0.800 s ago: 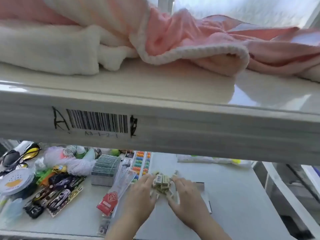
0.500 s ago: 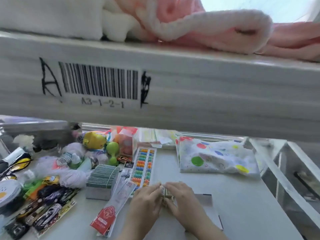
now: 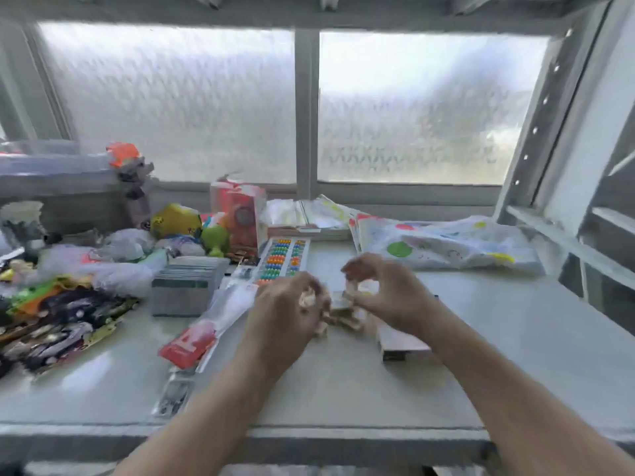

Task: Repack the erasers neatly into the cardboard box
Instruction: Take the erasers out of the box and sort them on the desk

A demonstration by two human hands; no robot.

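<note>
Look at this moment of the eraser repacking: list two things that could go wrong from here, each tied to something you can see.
1. The left hand grips several erasers at once, and the right hand pinches another. A loose grip could drop some onto the pile of erasers below and scatter it.
2. The cardboard box lies partly under the right wrist, so the forearm may nudge it.

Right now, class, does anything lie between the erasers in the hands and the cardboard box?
Nothing visible does. The left hand and right hand hold erasers right beside the cardboard box, with no object between them; the image is blurred.
</note>
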